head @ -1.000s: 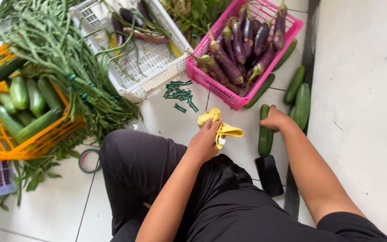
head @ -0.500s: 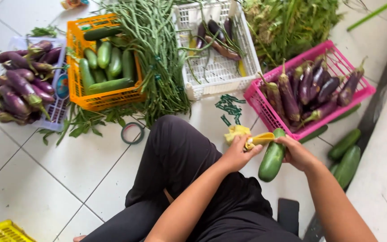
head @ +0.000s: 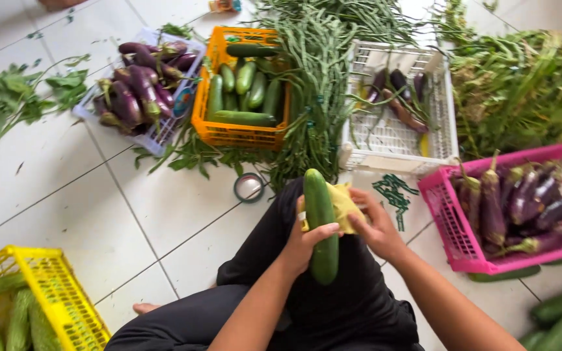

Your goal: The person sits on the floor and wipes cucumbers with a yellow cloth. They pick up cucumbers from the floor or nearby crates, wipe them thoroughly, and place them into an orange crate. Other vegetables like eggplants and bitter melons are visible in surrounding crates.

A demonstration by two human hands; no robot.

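Left hand (head: 308, 239) wraps a cucumber (head: 321, 224) at mid-length, fingers closed round it, held upright over the lap. Right hand (head: 375, 224) presses a yellow cloth (head: 346, 205) against the cucumber's side, fingers curled on the cloth. Step in hand looks like wiping; the next move likely calls for turning the cucumber to reach its far side. Beyond the hands: tape roll (head: 249, 187) on the floor, orange crate (head: 239, 133) of cucumbers ahead, pink crate (head: 447, 214) of eggplants to the right.

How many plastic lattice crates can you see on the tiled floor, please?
5: lavender crate far left, orange crate beside it, white crate centre, pink crate right, yellow crate near left. Others may lie out of view.
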